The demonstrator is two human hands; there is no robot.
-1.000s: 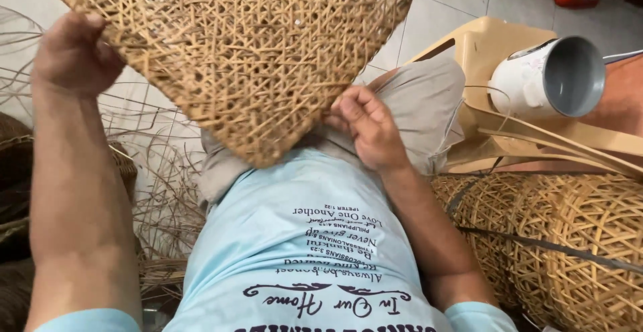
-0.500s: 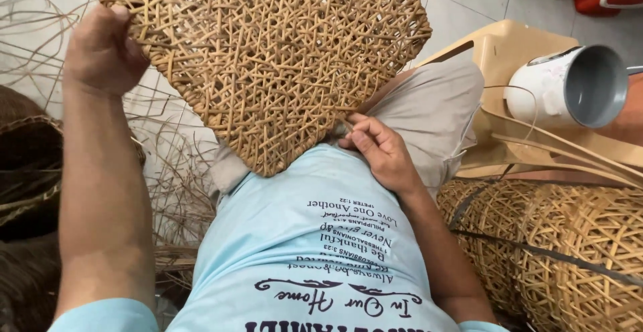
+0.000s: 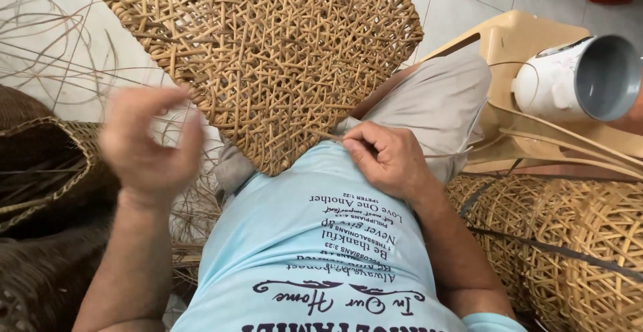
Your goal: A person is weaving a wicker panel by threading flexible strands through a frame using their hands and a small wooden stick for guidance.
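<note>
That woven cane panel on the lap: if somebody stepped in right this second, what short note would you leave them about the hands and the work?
Left hand: off the woven cane panel, blurred in mid-air beside its left edge, holding nothing visible.
Right hand: pinching a thin cane strand at the panel's lower corner, against the light blue shirt.
Panel: propped on the lap, tilted up, open weave filled across the visible face.
Nearby: loose strands on the floor at left, finished baskets at right.
Left: the strand's end is loose, not yet tucked in.
</note>
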